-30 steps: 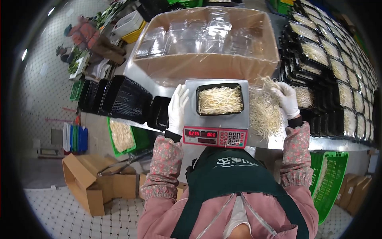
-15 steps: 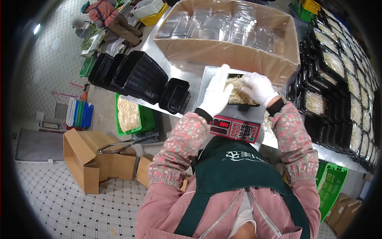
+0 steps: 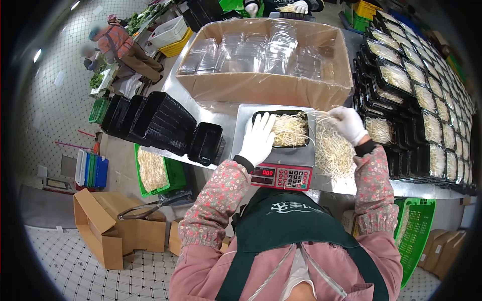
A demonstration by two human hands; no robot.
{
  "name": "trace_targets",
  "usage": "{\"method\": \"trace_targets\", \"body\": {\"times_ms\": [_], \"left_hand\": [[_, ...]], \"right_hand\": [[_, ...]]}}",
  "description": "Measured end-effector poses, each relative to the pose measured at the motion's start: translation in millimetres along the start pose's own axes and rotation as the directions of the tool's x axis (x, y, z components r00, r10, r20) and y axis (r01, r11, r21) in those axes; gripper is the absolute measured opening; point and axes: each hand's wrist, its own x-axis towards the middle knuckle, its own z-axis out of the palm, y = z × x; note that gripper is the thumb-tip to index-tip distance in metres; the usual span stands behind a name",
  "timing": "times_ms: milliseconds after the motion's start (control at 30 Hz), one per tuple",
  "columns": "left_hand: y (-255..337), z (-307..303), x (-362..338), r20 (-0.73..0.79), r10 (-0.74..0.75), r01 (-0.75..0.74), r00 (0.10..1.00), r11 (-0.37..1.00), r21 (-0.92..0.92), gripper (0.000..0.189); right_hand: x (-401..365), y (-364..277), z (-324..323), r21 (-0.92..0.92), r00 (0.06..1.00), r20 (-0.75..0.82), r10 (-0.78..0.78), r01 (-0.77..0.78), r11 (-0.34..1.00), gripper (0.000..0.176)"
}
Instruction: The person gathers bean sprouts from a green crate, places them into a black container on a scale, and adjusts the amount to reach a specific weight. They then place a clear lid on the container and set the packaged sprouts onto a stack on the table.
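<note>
A black tray of bean sprouts rests on the scale, whose red display reads 0.00. My gloved left hand lies over the tray's left side, fingers stretched out and touching the sprouts. To the right of the scale, a loose heap of bean sprouts lies on the metal table. Above the top of that heap is my gloved right hand, its fingers pinched together on a few thin sprouts.
Beyond the scale stands a cardboard box of clear plastic lids. Nested black trays lie at left. Filled trays are stacked at right. A co-worker's gloved hands show at the top. Green crates stand below table level.
My right hand has moved right, from the tray to the loose heap. My left hand now lies flatter over the tray's left side. The view has shifted, showing a co-worker's hands at the top.
</note>
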Motion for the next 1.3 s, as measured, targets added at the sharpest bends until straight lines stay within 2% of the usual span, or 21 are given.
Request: {"method": "trace_targets", "body": {"times_ms": [33,67,167,200,233,267,400,467,533,600,700,833,867,933,1000,1033,1067,1100,1133,1200,1300], "left_hand": [[-1.5,-4.0,-0.8,-0.025,-0.021,0.018,0.999,0.995,-0.103,0.054],[-4.8,-8.7,-3.1,-0.047,-0.045,0.035,0.998,0.978,-0.205,0.053],[-16.1,-31.4,-11.0,-0.007,-0.209,0.177,0.978,0.847,-0.501,0.051],[-21.2,-39.4,-14.1,0.032,-0.272,0.239,0.962,0.774,-0.586,0.050],[-27.7,-46.1,-17.5,0.007,-0.280,0.221,0.960,0.743,-0.632,0.048],[-33.9,-55.1,-20.9,-0.001,-0.302,0.259,0.953,0.822,-0.508,0.049],[-44.0,-82.5,-26.4,0.001,-0.291,0.245,0.957,0.803,-0.543,0.050],[-37.0,-89.7,-21.9,0.055,-0.258,0.248,0.964,0.811,-0.530,0.051],[-25.2,-94.2,-14.7,0.053,-0.170,0.173,0.984,0.838,-0.518,0.050],[-18.1,-91.7,-12.6,0.036,-0.057,0.068,0.998,0.868,-0.492,0.052],[-17.2,-93.4,-16.6,0.087,-0.009,0.044,0.996,0.912,-0.409,0.061],[-35.1,-96.3,-28.2,0.177,-0.075,0.141,0.981,0.906,-0.400,0.084],[-40.6,-93.4,-32.6,0.213,-0.111,0.190,0.971,0.899,-0.395,0.089],[-41.1,-90.7,-35.5,0.217,-0.142,0.215,0.966,0.905,-0.367,0.094],[-34.2,-84.5,-34.1,0.181,-0.112,0.166,0.977,0.932,-0.323,0.099],[-26.7,-83.2,-30.6,0.178,-0.057,0.110,0.982,0.947,-0.301,0.100],[-18.6,-80.1,-27.0,0.177,-0.007,0.057,0.984,0.959,-0.279,0.101],[-11.6,-72.6,-22.7,0.185,0.045,0.014,0.982,0.951,-0.308,0.101],[-4.1,-64.8,-19.3,0.177,0.082,-0.028,0.981,0.957,-0.287,0.099],[13.9,-60.9,-1.7,0.183,0.155,-0.109,0.971,0.965,-0.237,0.096],[17.6,-58.9,7.1,0.189,0.154,-0.107,0.970,0.965,-0.239,0.096]], "right_hand": [[-7.1,7.7,-5.5,0.035,0.998,-0.048,0.039,-0.038,0.999,0.017],[-16.4,39.3,5.6,0.225,0.988,-0.070,0.138,-0.119,0.967,0.017],[-41.8,59.6,17.5,0.616,0.927,0.017,0.374,-0.305,0.727,0.015],[-51.1,67.1,23.6,0.557,0.929,-0.010,0.370,-0.302,0.773,0.016],[-61.0,73.8,31.3,0.542,0.914,-0.016,0.405,-0.332,0.772,0.016],[-69.5,80.8,39.2,0.527,0.898,-0.021,0.439,-0.363,0.769,0.016],[-85.4,104.8,52.7,0.563,0.883,-0.061,0.465,-0.354,0.747,0.018],[-85.1,108.0,50.5,0.430,0.891,-0.052,0.451,-0.388,0.815,0.017],[-79.2,109.9,55.9,0.405,0.905,-0.079,0.418,-0.354,0.843,0.015],[-73.5,106.7,57.5,0.487,0.905,-0.095,0.414,-0.321,0.812,0.015],[-66.9,94.4,52.7,0.576,0.905,-0.110,0.412,-0.280,0.768,0.015],[-59.8,85.2,43.5,0.578,0.907,-0.182,0.379,-0.213,0.788,0.016],[-58.3,78.2,38.8,0.561,0.912,-0.193,0.361,-0.200,0.803,0.019],[-54.1,76.2,29.3,0.135,0.945,-0.080,0.316,-0.304,0.943,0.039],[-52.3,63.1,31.6,-0.147,0.988,-0.046,0.148,-0.153,0.977,0.067],[-51.9,53.1,35.2,-0.124,0.970,0.043,0.238,-0.231,0.965,0.087],[-50.2,43.0,36.9,0.038,0.978,0.093,0.185,-0.190,0.981,0.091],[-47.3,26.2,37.6,0.108,0.968,0.164,0.189,-0.209,0.972,0.092],[-43.7,16.3,47.1,0.108,0.972,0.187,0.142,-0.165,0.980,0.079],[-37.2,-16.9,50.8,0.151,0.927,0.318,0.197,-0.255,0.955,0.053],[-37.4,-0.9,48.1,0.218,0.934,0.311,0.174,-0.248,0.944,0.033]]}}
